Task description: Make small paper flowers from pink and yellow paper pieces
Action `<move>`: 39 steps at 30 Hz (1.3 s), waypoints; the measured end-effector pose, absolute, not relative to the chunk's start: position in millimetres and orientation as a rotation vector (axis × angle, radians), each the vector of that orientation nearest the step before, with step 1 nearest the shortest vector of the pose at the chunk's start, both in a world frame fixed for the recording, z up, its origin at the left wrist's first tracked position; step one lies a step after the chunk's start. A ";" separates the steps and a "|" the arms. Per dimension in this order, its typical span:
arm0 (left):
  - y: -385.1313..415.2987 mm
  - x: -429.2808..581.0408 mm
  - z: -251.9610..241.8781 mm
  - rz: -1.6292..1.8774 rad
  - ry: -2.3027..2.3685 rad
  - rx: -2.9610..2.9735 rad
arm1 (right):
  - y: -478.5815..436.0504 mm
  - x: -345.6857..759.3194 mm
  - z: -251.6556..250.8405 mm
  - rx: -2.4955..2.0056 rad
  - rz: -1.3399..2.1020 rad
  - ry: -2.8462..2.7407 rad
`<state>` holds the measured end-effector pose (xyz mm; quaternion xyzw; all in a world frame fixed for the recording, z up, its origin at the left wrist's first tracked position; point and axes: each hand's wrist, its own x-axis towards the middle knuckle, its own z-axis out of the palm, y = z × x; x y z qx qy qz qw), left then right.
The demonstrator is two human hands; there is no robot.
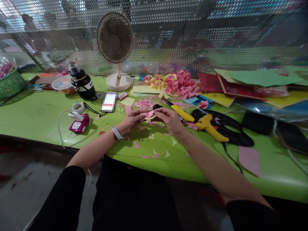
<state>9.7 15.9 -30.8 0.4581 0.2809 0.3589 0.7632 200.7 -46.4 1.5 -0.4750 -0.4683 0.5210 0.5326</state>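
Note:
Between my two hands is a small piece of pink and pale yellow paper [149, 115], held above the green table. My left hand [132, 120], with a watch [116, 132] on its wrist, pinches the paper's left side. The fingers of my right hand [169, 120] are closed on its right side. Pink and cream paper scraps [154, 152] lie scattered under and in front of both hands. Just right of my right hand rest a yellow-handled tool [183, 113] and a yellow glue gun [211, 128].
A fan [115, 38] stands at the back, near a heap of folded pink paper [184, 84]. To the left are a black bottle [83, 81], a phone [109, 102] and a purple power adapter [79, 124]. Coloured sheets [264, 78] are stacked at right.

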 end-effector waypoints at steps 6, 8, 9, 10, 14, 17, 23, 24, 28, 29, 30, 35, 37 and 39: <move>15.5 10.3 -30.7 0.774 0.614 0.962 | -45.2 200.4 0.2 -1.124 1.231 -1.117; 15.2 10.4 -30.1 0.772 0.613 0.951 | -44.9 200.2 -0.2 -1.122 1.236 -1.108; 15.1 10.4 -29.9 0.772 0.614 0.950 | -44.8 200.1 -0.5 -1.119 1.239 -1.105; 15.1 10.4 -30.0 0.772 0.614 0.951 | -44.6 200.0 -0.8 -1.115 1.241 -1.101; 16.0 10.2 -32.1 0.776 0.597 0.963 | -44.0 199.8 -1.7 -1.114 1.243 -1.082; 15.9 9.8 -33.0 0.784 0.589 1.001 | -44.0 200.0 -1.7 -1.122 1.232 -1.088; 11.0 10.2 -27.3 0.863 0.578 1.285 | -45.3 200.8 -3.4 -1.146 1.145 -1.208; 10.1 10.6 -26.5 0.891 0.578 1.337 | -45.5 201.1 -4.4 -1.160 1.112 -1.251; 8.7 11.4 -24.8 0.960 0.567 1.485 | -45.6 203.1 -9.1 -1.223 0.781 -1.539; 8.7 11.3 -24.5 0.960 0.557 1.515 | -45.4 204.0 -10.2 -1.220 0.646 -1.627; 8.9 11.1 -24.1 0.959 0.546 1.545 | -44.9 205.0 -11.2 -1.209 0.499 -1.709; 8.7 9.5 -20.4 0.992 0.532 1.703 | -41.8 210.4 -16.3 -1.147 -0.043 -1.973; 7.6 8.9 -18.8 1.040 0.568 1.805 | -41.5 210.8 -18.4 -1.133 -0.126 -1.994; 5.8 8.3 -18.0 1.084 0.622 1.905 | -42.2 209.6 -20.0 -1.130 -0.162 -1.980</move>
